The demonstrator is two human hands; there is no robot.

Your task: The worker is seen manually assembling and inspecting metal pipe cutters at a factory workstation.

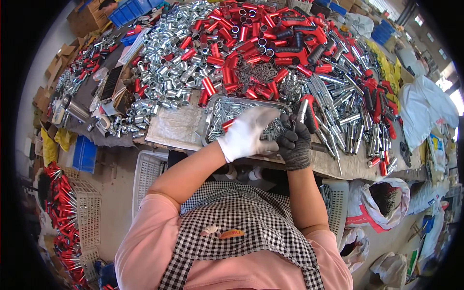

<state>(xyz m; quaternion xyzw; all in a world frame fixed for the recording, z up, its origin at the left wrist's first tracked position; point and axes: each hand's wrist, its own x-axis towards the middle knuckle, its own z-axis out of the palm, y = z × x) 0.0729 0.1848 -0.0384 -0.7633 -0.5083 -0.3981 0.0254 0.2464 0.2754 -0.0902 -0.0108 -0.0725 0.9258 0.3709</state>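
Observation:
My left hand point(247, 134), in a white glove, is over a metal tray point(209, 116) of small silver screws point(232, 108). Its fingers and thumb are curved and apart, slightly blurred, and I see nothing between them. A red piece point(228, 125) shows beside its knuckles. My right hand point(296, 147), in a dark grey glove, is closed at the tray's right end around the lower part of a red-handled tool with a silver tube point(303, 111). The fingers hide where it is gripped. Both hands are close together.
Silver sleeves point(169, 67) and red tubes point(227, 72) are heaped behind the tray, with wire rings point(256, 72) among them. Red-and-black handles point(299, 41) and silver rods point(333, 111) lie at right. White crates point(145, 169) and an opened sack point(382, 203) stand below the table.

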